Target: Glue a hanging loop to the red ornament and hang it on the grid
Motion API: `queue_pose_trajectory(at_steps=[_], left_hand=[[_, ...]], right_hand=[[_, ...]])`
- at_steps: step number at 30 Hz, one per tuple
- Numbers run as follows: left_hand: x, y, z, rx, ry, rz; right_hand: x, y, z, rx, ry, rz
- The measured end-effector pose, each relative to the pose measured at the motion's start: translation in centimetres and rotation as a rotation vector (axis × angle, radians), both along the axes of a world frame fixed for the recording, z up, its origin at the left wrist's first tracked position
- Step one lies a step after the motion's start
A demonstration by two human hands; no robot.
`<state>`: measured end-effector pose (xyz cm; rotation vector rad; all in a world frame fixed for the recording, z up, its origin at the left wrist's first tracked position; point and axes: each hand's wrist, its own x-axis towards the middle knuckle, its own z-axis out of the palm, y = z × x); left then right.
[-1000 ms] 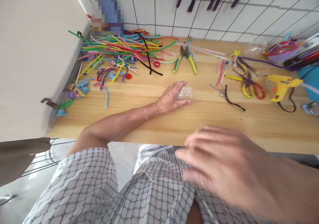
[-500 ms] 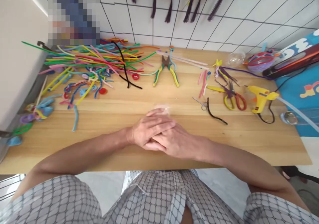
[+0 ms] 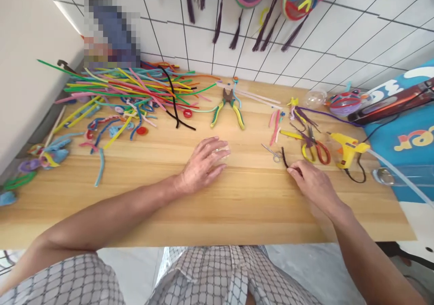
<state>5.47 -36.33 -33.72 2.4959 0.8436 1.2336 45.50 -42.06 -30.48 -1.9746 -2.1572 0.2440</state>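
Observation:
My left hand (image 3: pixel 204 166) lies palm down on the wooden table (image 3: pixel 251 205), its fingers a little apart and bent. Something pale and shiny shows by its fingertips, too unclear to name. Over to the right, my right hand (image 3: pixel 313 183) pinches the near end of a short black pipe cleaner (image 3: pixel 284 157), whose far end points away from me. Just left of that pipe cleaner are small silver scissors (image 3: pixel 274 155). Beyond my left hand lie pliers (image 3: pixel 227 108) with yellow-green handles, spread apart.
A heap of coloured pipe cleaners (image 3: pixel 135 88) covers the back left, with two red buttons nearby. Scissors with red and yellow handles (image 3: pixel 316 151) and a yellow glue gun (image 3: pixel 346 150) lie at the right. Dark tassels (image 3: pixel 237 31) hang against the tiled wall.
My hands, clasped together before, have come apart. The right one has moved to the right and taken hold of the black pipe cleaner. The left stays near its place, and the view has tilted up slightly.

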Motion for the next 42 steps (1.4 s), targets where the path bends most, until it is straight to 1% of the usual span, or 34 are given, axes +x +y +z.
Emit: queue_pose_trajectory(at_steps=[1, 3, 6, 7, 9, 10, 12, 13, 15, 17, 19, 22, 24, 26, 28, 30, 32, 37, 40, 42], left_hand=[[0.0, 0.0, 0.0, -0.018, 0.005, 0.011], [0.1, -0.1, -0.1, -0.049, 0.006, 0.023], [0.3, -0.2, -0.3, -0.062, -0.018, 0.022], [0.4, -0.1, -0.4, -0.071, -0.030, 0.022], [0.6, -0.1, -0.7, -0.114, -0.041, 0.025], [0.7, -0.1, -0.8, -0.143, -0.042, 0.026], [0.9, 0.0, -1.1, -0.198, -0.051, 0.037], [0.9, 0.0, -1.2, -0.215, -0.062, 0.045], [1.0, 0.0, -1.3, -0.229, -0.086, 0.054], [1.0, -0.1, -1.3, -0.224, -0.086, 0.046], [1.0, -0.2, -1.2, -0.227, -0.060, 0.015], [1.0, -0.3, -1.0, -0.251, -0.004, -0.037], [1.0, -0.4, -1.0, -0.221, 0.039, -0.054], [1.0, -0.5, -0.9, -0.135, 0.069, -0.054], [1.0, -0.7, -1.0, -0.047, 0.070, -0.048], [0.8, -1.0, -1.0, -0.018, 0.052, -0.047], [0.5, -1.3, -0.9, -0.072, 0.021, -0.052], [-0.4, -1.0, -1.0, -0.310, -0.107, -0.037], [-0.4, -0.5, -1.1, -0.472, -0.103, -0.063], [-0.3, -0.3, -1.2, -0.512, -0.089, -0.054]], right_hand=[[-0.3, 0.3, 0.4, 0.020, 0.024, -0.009], [-1.2, 1.9, 1.9, 0.091, 0.077, -0.065], [-3.1, 6.0, 4.4, 0.230, 0.127, -0.203], [-4.0, 7.2, 5.0, 0.273, 0.128, -0.219], [-6.2, 8.9, 5.5, 0.388, 0.122, -0.178], [-7.5, 9.1, 5.4, 0.446, 0.128, -0.125], [-10.5, 8.5, 4.4, 0.520, 0.182, 0.002], [-11.9, 7.8, 3.6, 0.519, 0.224, 0.059], [-14.4, 6.2, 1.8, 0.461, 0.293, 0.148], [-15.8, 4.8, 0.1, 0.399, 0.321, 0.236], [-16.2, 4.0, -1.0, 0.365, 0.324, 0.343], [-15.7, 3.9, -1.5, 0.342, 0.324, 0.451], [-15.4, 4.0, -1.5, 0.335, 0.336, 0.468], [-15.4, 4.0, -1.5, 0.339, 0.347, 0.484], [-15.6, 3.9, -1.5, 0.341, 0.350, 0.493], [-15.9, 3.8, -1.6, 0.327, 0.364, 0.489], [-16.1, 3.6, -1.6, 0.316, 0.399, 0.487], [-16.0, 3.9, -1.7, 0.334, 0.451, 0.519], [-16.2, 4.1, -2.0, 0.364, 0.447, 0.540], [-16.4, 4.2, -2.1, 0.376, 0.444, 0.550]])
